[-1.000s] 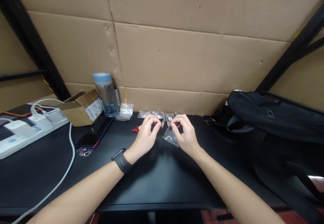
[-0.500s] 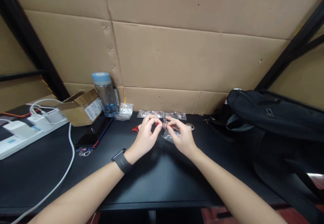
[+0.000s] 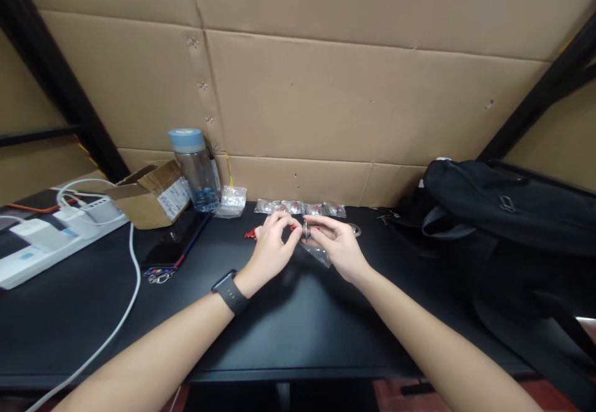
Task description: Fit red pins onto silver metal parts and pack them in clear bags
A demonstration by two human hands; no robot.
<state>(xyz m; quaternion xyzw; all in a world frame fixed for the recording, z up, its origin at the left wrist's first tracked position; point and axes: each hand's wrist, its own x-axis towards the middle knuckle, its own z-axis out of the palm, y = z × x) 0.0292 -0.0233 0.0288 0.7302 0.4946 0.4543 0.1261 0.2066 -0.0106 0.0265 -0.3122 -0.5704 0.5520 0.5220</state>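
My left hand [image 3: 275,246], with a dark watch on the wrist, pinches the end of a red cord [image 3: 294,227] between thumb and fingertips. Facing it, my right hand [image 3: 339,244] holds a thin round metal disc [image 3: 306,229] on edge, its fingers around the rim. The fingertips of both hands nearly meet. Below them on the black table lies a clear plastic bag [image 3: 319,254]. More red cords [image 3: 251,234] lie left of my left hand. Behind the hands is a row of bagged discs [image 3: 292,207]; another disc [image 3: 356,229] is partly hidden behind my right hand.
At the left stand a white power strip [image 3: 18,268] with cables, an open cardboard box [image 3: 149,204], a phone [image 3: 172,241] and a blue-lidded bottle [image 3: 198,176]. A small clear bag [image 3: 231,201] lies beside the bottle. A black backpack [image 3: 503,213] fills the right side.
The view has shifted slightly. Both hands keep their places close together, and the disc in my right hand now shows more clearly, edge-on.
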